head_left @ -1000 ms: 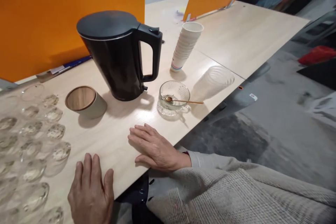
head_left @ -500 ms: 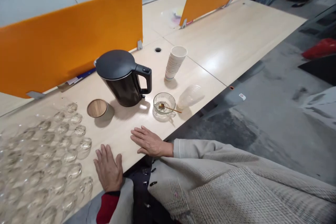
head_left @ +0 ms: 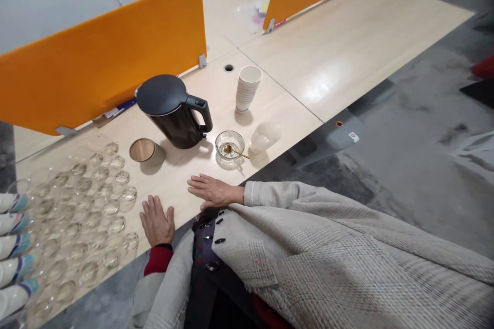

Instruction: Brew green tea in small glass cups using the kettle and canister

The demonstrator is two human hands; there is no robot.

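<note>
Left hand [head_left: 156,221], right hand [head_left: 210,191]: flat, released, on table [head_left: 347,46]; near glass cup [head_left: 230,145], kettle [head_left: 172,109].

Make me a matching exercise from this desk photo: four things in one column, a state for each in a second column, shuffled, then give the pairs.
Things
1. black kettle
2. paper cups
3. clear plastic cup
4. glass cup

States
A. lying on its side
B. has a spoon in it
C. lid shut
D. stacked upright

Pairs: 1-C, 2-D, 3-A, 4-B
</note>
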